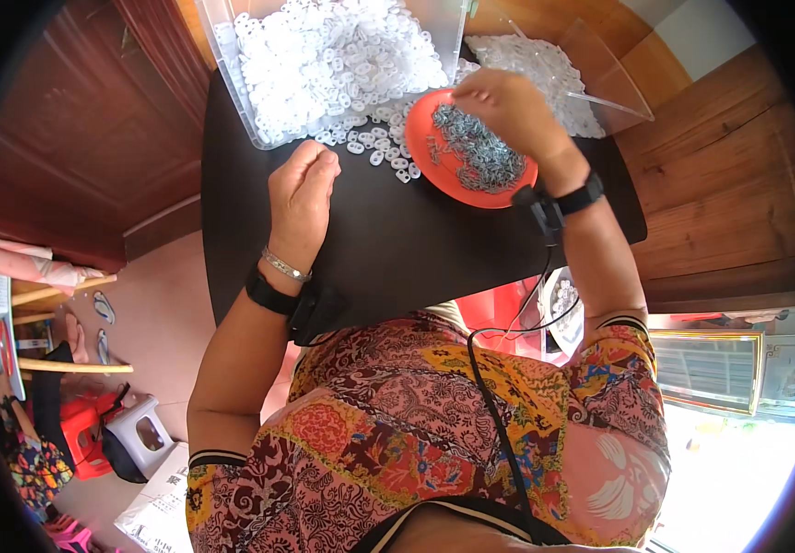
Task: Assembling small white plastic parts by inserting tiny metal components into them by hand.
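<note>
My left hand (pixel 302 198) is closed in a fist above the table's dark top, its thumb resting over curled fingers; what it may hold is hidden. Over the far rim of a round red plate (pixel 432 177) hovers my right hand (pixel 511 112), its fingers bent together and their tips out of sight. A heap of small grey metal nails or screws (pixel 487 164) covers much of the plate. Between the left hand and the plate lie loose white oval plastic pieces (pixel 379 140), each with two holes.
A clear bin (pixel 259 138) full of white pieces stands at the back of the dark table (pixel 370 249). Behind the plate, a clear box (pixel 632 106) holds more whitish parts. A black cable (pixel 474 355) crosses my lap. Stools (pixel 140 438) stand on the floor at left.
</note>
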`<state>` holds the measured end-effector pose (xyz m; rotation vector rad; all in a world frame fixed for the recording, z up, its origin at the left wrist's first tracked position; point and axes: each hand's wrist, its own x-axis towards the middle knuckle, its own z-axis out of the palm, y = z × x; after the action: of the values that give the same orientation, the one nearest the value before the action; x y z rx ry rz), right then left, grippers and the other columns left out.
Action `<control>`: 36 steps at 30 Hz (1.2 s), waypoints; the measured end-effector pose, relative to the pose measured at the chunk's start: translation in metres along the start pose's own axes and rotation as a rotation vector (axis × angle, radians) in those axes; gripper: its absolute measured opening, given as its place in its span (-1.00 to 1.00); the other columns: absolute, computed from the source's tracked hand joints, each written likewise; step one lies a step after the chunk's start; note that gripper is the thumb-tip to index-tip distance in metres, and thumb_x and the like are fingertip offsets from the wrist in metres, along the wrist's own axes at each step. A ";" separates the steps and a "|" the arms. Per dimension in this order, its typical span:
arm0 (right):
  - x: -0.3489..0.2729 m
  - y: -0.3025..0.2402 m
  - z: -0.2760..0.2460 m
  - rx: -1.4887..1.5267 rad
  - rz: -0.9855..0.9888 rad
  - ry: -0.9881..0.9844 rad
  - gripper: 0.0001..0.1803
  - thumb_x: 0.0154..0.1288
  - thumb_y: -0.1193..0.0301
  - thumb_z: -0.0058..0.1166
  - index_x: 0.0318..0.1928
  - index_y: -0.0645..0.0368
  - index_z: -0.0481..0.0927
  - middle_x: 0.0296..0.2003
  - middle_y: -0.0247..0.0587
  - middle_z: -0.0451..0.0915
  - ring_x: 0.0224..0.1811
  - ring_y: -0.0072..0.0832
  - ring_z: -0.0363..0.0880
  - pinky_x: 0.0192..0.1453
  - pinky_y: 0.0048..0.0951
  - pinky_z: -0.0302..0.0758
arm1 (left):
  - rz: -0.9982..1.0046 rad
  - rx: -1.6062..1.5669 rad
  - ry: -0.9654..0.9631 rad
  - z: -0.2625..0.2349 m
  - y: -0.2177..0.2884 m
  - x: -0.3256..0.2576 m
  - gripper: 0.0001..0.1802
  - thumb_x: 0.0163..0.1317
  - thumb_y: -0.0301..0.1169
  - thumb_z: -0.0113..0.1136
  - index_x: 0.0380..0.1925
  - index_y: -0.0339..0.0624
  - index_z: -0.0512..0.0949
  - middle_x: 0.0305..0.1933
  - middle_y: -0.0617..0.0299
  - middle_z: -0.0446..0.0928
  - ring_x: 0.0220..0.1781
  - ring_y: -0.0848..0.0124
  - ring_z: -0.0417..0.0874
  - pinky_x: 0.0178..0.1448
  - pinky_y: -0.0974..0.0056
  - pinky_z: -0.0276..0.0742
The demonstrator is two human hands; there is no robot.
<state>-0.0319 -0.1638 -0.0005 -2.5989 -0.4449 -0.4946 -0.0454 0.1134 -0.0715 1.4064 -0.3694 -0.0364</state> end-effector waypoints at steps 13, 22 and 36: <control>-0.011 0.010 0.048 -0.318 -0.045 -0.389 -0.85 0.04 0.46 0.02 -0.37 0.15 0.63 -0.37 -0.14 0.60 -0.30 -0.18 0.57 -0.22 -0.18 0.46 | -0.021 0.079 -0.024 0.001 -0.002 0.002 -0.78 0.27 -0.43 -0.01 -0.54 -0.27 0.39 -0.57 0.40 0.33 -0.55 0.67 0.23 -0.50 0.50 0.16; -0.013 0.001 0.044 -0.499 -0.115 -0.385 -0.91 -0.01 0.53 0.01 -0.44 0.13 0.57 -0.37 -0.17 0.59 -0.27 -0.15 0.56 -0.22 -0.12 0.44 | -0.037 0.030 -0.006 0.001 0.000 0.001 -0.78 0.26 -0.44 0.00 -0.55 -0.28 0.39 -0.57 0.40 0.33 -0.55 0.67 0.22 -0.49 0.50 0.16; -0.001 -0.011 0.039 -0.339 0.100 -0.495 -0.86 0.12 0.34 0.03 -0.39 0.10 0.60 -0.47 -0.19 0.61 -0.34 -0.21 0.58 -0.25 -0.20 0.45 | -0.044 0.035 -0.020 0.000 -0.005 0.003 -0.78 0.26 -0.43 0.01 -0.56 -0.27 0.38 -0.58 0.40 0.31 -0.55 0.67 0.22 -0.50 0.49 0.15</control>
<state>-0.0268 -0.1356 -0.0290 -3.0529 -0.4113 0.1328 -0.0417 0.1116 -0.0753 1.4498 -0.3566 -0.0804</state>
